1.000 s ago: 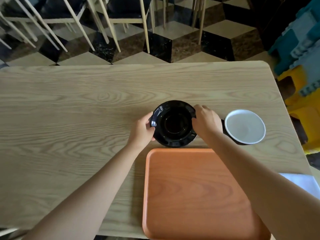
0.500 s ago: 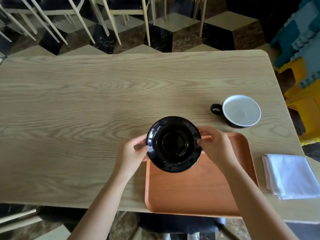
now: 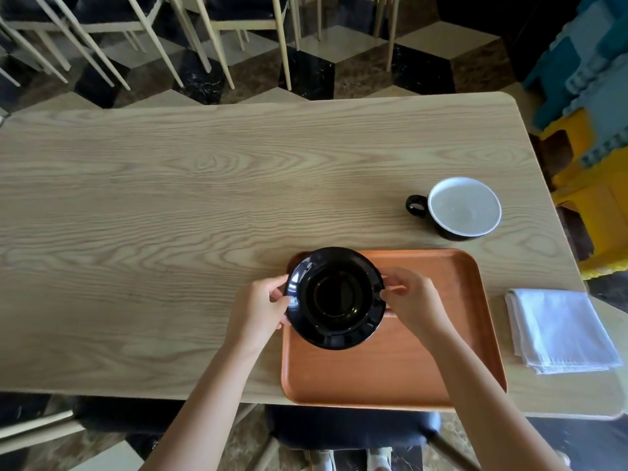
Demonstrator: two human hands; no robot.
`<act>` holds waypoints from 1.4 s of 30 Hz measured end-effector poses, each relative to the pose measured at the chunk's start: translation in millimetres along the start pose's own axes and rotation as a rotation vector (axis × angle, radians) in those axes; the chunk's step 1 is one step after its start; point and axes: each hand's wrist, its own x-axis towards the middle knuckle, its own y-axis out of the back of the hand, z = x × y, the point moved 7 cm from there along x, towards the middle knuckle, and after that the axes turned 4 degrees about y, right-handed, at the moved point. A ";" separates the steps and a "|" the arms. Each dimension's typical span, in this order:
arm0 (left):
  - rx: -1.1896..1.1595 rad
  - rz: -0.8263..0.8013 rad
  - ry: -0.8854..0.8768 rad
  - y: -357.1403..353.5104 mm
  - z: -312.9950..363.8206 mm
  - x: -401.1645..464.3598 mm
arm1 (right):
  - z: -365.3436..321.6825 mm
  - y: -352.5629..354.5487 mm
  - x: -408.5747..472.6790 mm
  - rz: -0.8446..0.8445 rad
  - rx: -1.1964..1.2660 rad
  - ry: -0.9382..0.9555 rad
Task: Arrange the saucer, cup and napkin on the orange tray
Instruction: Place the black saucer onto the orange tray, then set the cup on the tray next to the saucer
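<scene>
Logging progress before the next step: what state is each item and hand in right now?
saucer: upright, held by both hands over the tray's far-left corner.
cup: upright, empty, on the table beyond the tray.
napkin: folded, on the table right of the tray.
orange tray: otherwise bare.
left hand: gripping the saucer's rim.
right hand: gripping the saucer's rim.

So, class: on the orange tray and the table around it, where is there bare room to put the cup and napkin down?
The orange tray is bare along its near edge and its right half, beside the saucer that the left hand and right hand hold. The table is free to the left. It is crowded by the cup and napkin.
</scene>
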 end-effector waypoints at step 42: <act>0.694 0.035 -0.856 -154.1 214.6 44.1 | -20.3 157.6 61.7 0.164 -0.755 0.399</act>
